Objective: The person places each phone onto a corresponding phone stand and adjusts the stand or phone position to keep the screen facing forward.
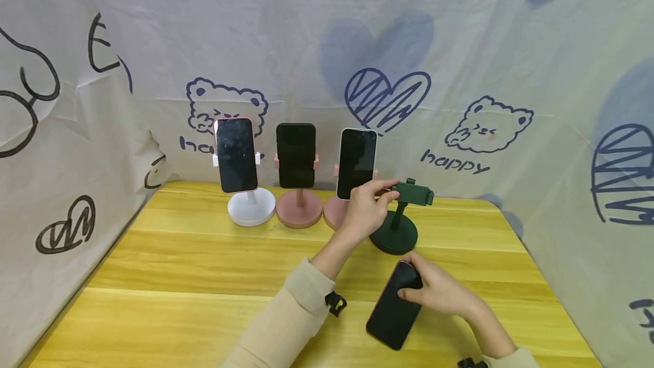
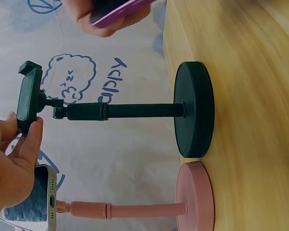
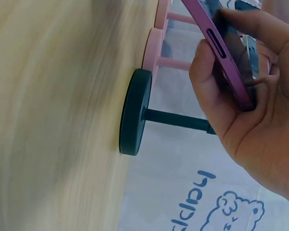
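Observation:
A dark green phone stand point(image 1: 393, 233) with a round base stands at the right end of a row of stands. My left hand point(image 1: 367, 209) pinches one end of its clamp head point(image 2: 29, 96) between thumb and fingers. The clamp has no phone in it. In my right hand point(image 1: 439, 288) is a smartphone point(image 1: 394, 306) with a black screen and a purple-pink edge, gripped by its upper part, thumb over the screen. The right wrist view shows the purple frame point(image 3: 224, 57) between thumb and fingers. In the head view the phone lies nearer the front than the green stand.
Left of the green stand, a white stand point(image 1: 251, 209) and two pink stands point(image 1: 298, 210) each hold an upright phone, such as the black one point(image 1: 296, 155). They stand along the back of the wooden table point(image 1: 204, 277). A printed cloth point(image 1: 301, 61) hangs behind.

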A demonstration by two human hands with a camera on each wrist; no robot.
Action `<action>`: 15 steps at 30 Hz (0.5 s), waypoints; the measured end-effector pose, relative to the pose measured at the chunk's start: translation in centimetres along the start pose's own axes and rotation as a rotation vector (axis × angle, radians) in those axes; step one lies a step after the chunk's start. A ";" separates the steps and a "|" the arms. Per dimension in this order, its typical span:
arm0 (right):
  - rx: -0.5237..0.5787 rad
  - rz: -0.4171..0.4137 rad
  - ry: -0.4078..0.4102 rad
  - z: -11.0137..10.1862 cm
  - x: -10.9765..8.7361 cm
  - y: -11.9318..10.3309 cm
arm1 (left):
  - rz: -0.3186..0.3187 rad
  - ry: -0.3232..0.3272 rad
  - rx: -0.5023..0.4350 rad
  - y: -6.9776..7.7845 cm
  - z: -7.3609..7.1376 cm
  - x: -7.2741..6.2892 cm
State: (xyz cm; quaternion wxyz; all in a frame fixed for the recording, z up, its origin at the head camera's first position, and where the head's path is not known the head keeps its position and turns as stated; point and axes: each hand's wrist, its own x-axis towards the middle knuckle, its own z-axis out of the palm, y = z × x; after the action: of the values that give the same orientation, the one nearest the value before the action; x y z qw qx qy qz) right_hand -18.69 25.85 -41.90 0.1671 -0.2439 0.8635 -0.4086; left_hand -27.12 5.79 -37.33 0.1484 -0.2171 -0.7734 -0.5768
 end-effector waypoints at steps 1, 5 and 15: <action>-0.005 -0.005 0.023 -0.1 0.0 0.1 | -0.002 -0.001 -0.005 0.0 0.0 0.0; -0.043 -0.021 0.124 -0.3 0.2 0.5 | -0.009 -0.008 -0.004 0.2 0.0 0.0; 0.026 -0.042 0.363 0.1 1.0 0.6 | -0.035 -0.037 0.021 0.9 0.0 -0.4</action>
State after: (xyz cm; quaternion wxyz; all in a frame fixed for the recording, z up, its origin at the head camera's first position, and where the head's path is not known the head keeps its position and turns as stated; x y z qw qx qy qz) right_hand -19.61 25.53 -42.52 0.0029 -0.1820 0.8689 -0.4604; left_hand -26.37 5.90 -36.78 0.1265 -0.2125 -0.7858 -0.5669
